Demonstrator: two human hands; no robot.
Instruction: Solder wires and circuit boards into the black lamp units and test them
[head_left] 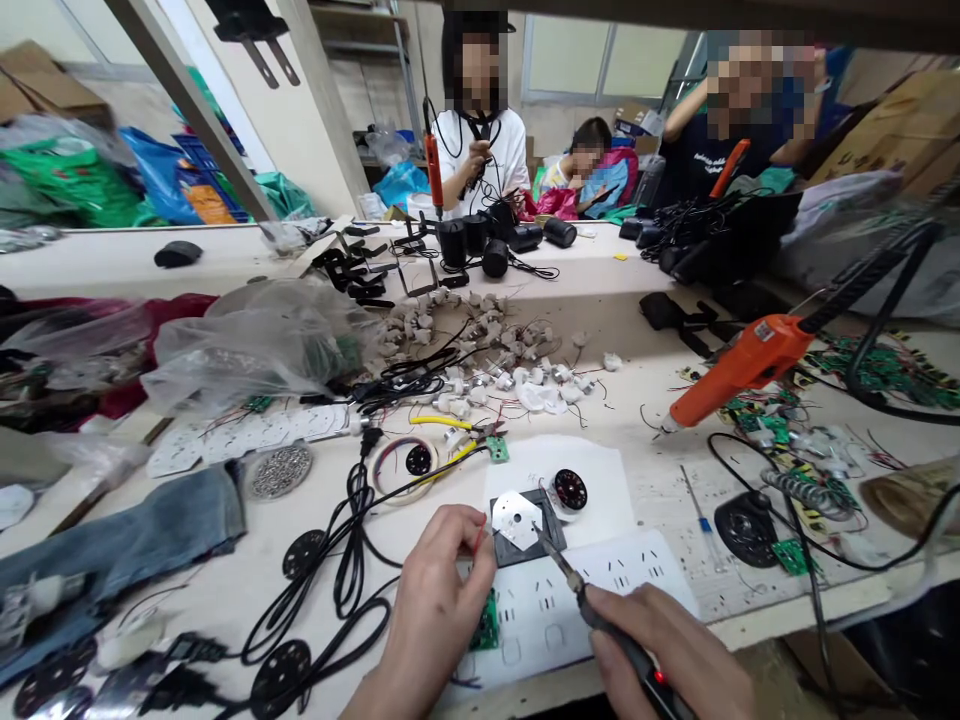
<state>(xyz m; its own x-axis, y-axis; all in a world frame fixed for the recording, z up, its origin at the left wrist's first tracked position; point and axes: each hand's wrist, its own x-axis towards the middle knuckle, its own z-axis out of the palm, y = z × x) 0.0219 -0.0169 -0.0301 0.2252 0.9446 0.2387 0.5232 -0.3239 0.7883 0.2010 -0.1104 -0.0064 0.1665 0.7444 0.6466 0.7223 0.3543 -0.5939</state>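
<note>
My right hand [660,640] is closed around a soldering iron [626,645] with a small red light on its handle. Its tip is at a white angular plate [513,530], which lies on a dark square block [551,540]. To the left of the plate, my left hand [442,585] pinches a thin red wire [481,528]. A green circuit board [489,622] shows partly beside that hand. Just behind the block stands a round part with a black disc on top [570,489]. A white strip with slots [607,595] lies in front of the block.
An orange electric screwdriver [742,368] hangs at the right over green circuit boards. Yellow-handled cutters [450,425], a tape roll [405,467] and black cables [352,540] lie to the left. White parts [480,340] are heaped farther back. Several people are across the bench.
</note>
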